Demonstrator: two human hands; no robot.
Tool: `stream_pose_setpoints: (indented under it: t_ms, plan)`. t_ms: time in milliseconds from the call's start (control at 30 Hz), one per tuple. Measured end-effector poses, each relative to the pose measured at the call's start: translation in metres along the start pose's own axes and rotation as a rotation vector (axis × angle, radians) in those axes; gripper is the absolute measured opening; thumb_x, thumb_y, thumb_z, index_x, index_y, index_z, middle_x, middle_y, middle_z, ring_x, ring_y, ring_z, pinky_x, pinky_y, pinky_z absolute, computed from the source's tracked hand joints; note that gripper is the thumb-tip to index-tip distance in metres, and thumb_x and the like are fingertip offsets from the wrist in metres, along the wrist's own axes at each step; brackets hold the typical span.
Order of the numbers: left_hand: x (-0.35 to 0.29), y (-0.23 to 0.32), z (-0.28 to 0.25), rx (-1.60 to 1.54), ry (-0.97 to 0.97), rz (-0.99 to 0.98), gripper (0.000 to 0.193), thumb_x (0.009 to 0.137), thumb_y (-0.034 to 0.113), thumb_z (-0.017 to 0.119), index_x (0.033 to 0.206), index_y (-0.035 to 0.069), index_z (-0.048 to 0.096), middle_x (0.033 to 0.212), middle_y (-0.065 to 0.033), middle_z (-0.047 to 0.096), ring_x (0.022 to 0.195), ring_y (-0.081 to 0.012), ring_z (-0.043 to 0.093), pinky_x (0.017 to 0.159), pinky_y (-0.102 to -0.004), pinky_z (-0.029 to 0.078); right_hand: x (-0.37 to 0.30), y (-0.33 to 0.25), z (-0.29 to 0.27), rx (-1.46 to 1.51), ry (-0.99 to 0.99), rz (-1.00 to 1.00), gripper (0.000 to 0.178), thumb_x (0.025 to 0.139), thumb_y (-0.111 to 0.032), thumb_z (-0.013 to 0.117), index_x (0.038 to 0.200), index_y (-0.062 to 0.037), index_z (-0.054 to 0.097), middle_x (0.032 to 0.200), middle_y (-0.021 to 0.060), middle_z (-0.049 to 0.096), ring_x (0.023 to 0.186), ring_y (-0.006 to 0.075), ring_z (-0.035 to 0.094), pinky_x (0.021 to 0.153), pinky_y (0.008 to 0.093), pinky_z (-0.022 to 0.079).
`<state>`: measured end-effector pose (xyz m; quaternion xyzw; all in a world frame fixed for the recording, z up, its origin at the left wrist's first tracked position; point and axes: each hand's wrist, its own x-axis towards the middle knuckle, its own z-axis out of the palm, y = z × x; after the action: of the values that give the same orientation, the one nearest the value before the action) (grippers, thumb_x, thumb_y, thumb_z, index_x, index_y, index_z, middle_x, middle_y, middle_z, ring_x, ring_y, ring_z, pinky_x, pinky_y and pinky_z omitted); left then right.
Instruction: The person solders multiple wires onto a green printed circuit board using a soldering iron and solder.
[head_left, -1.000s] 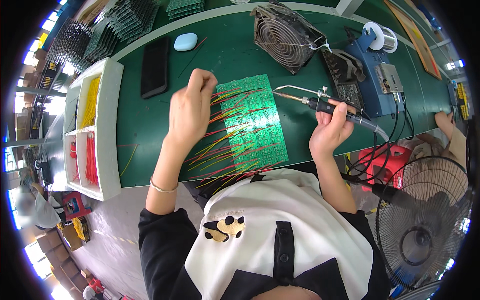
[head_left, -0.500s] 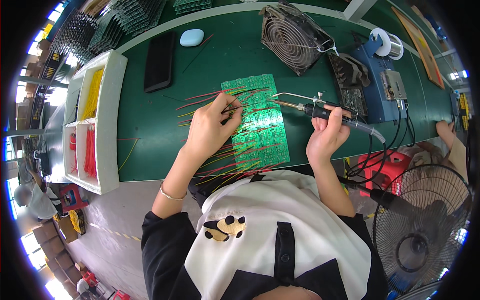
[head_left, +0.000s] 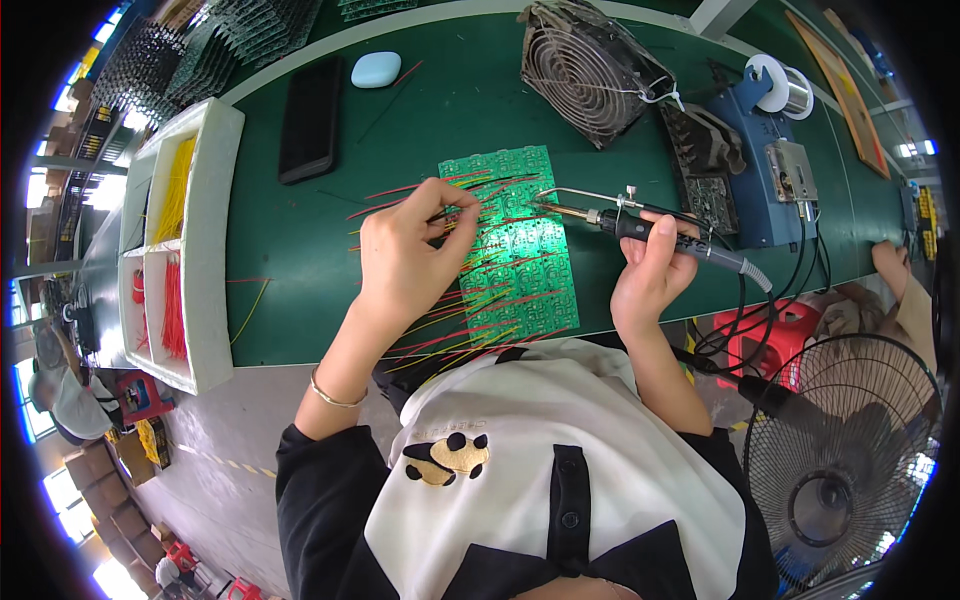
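A green circuit board panel [head_left: 545, 260] lies on the bench in front of me, with several red, yellow and dark wires [head_left: 470, 345] sticking out over its left side. My left hand [head_left: 415, 240] is over the panel's left edge, thumb and forefinger pinched on a thin wire; its colour is hard to make out between the fingertips. My right hand [head_left: 652, 275] grips a black soldering iron [head_left: 632, 226] like a pen. A thin metal solder feed tube [head_left: 585, 192] runs along the iron, and both tips meet at the panel's upper part, right of my left fingertips.
At left stands a white divided box [head_left: 215, 240] of yellow and red wires. A black phone [head_left: 310, 120] and a light blue case [head_left: 376, 70] lie beyond. Far right are a dusty fan [head_left: 590, 75] and a blue soldering station [head_left: 755, 170] with a solder spool [head_left: 785, 88].
My left hand has shifted slightly left and up, its fingers still pinched. The iron's tip has moved a little left and down on the panel. My right hand keeps its grip.
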<state>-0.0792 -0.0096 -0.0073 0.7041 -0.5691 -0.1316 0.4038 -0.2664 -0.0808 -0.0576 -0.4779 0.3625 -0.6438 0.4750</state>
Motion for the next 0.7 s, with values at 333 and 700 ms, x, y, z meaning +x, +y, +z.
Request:
stream_pose_setpoints:
  t_ms: [333,700]
  plan:
    - [-0.015,-0.017,0.025,0.046,-0.028,0.051,0.008,0.069,0.004,0.067,0.072,0.004,0.060,0.047,0.0012,0.042,0.041,-0.0038,0.032,0.040,-0.0196,0.028,-0.001,-0.001,0.001,0.022,-0.012,-0.015,0.019,0.091,-0.017,0.046,0.082,-0.0010,0.049,0.057,-0.0032,0.037,0.048,0.0020,0.030,0.044,0.0189,0.024]
    - [-0.017,-0.020,0.025,0.006,-0.007,0.064,0.009,0.068,0.003,0.067,0.075,0.004,0.061,0.046,0.0014,0.039,0.042,-0.0042,0.030,0.040,-0.0197,0.027,-0.003,0.001,0.000,-0.044,0.005,-0.017,0.019,0.090,-0.017,0.046,0.082,-0.0005,0.050,0.058,-0.0027,0.039,0.049,0.0021,0.031,0.044,0.0182,0.026]
